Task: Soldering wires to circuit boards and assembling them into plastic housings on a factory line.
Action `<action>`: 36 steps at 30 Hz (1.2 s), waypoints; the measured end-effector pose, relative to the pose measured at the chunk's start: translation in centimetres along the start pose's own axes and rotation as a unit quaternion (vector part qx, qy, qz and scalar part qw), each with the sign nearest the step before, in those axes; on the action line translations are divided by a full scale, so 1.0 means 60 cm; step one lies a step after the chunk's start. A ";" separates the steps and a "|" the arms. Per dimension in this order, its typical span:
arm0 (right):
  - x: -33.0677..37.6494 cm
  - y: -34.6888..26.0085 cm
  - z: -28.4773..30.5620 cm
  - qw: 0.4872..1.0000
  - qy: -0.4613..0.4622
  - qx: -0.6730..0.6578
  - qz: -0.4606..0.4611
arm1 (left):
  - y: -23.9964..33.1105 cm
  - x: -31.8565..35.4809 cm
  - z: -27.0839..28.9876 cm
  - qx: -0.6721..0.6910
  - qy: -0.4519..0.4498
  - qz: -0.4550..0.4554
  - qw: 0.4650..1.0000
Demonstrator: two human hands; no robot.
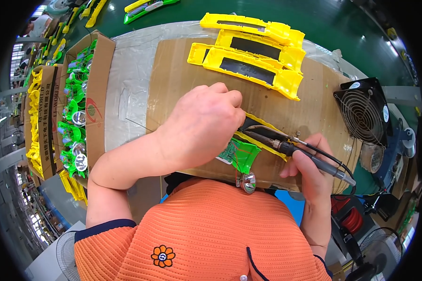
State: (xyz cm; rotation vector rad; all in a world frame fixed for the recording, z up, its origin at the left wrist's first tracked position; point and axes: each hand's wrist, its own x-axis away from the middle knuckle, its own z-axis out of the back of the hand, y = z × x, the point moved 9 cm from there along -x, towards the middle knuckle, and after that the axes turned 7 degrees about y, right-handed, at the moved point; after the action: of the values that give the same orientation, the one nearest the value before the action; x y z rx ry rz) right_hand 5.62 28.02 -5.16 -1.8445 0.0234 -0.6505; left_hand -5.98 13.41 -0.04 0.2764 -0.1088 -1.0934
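Observation:
My right hand [312, 164] is closed around a soldering iron [330, 169], whose metal shaft points left toward my other hand. A thin black tube with a metal end runs along the iron. My left hand [208, 122] is closed in a pinch, fingertips turned away, so what they hold is hidden. Under both hands lies a yellow plastic shell [275, 149], partly covered by them. Just nearer to me rests a green plastic part [247, 154] with a circuit board [228, 152] and thin wires. A round silvery reflector [249, 182] hangs at the near edge of the cardboard.
Several yellow shells with dark panels [248, 69] lie at the back of the cardboard sheet [173, 61]. A black fan [363, 112] stands at right. At left, one carton [101, 93] holds green parts with reflectors; another holds yellow shells [35, 117]. Green surface [192, 14] lies beyond.

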 end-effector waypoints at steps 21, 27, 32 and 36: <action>0.035 -0.008 0.070 0.992 0.037 -0.065 0.102 | 0.004 0.002 0.012 -0.010 0.007 -0.012 1.000; 0.033 -0.006 0.065 0.991 0.031 -0.069 0.108 | 0.006 0.006 0.021 -0.010 0.003 -0.019 1.000; 0.034 -0.007 0.063 0.990 0.024 -0.076 0.115 | 0.012 0.012 0.037 -0.011 0.033 -0.028 0.999; 0.032 -0.006 0.059 0.990 0.022 -0.082 0.111 | 0.008 0.013 0.026 -0.004 0.033 -0.028 0.999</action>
State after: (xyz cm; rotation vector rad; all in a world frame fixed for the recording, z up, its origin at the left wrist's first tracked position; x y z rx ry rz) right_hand 8.70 30.59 -4.80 -1.9486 0.3158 -0.5459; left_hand -5.57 12.65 1.53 0.3108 -0.0379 -1.1392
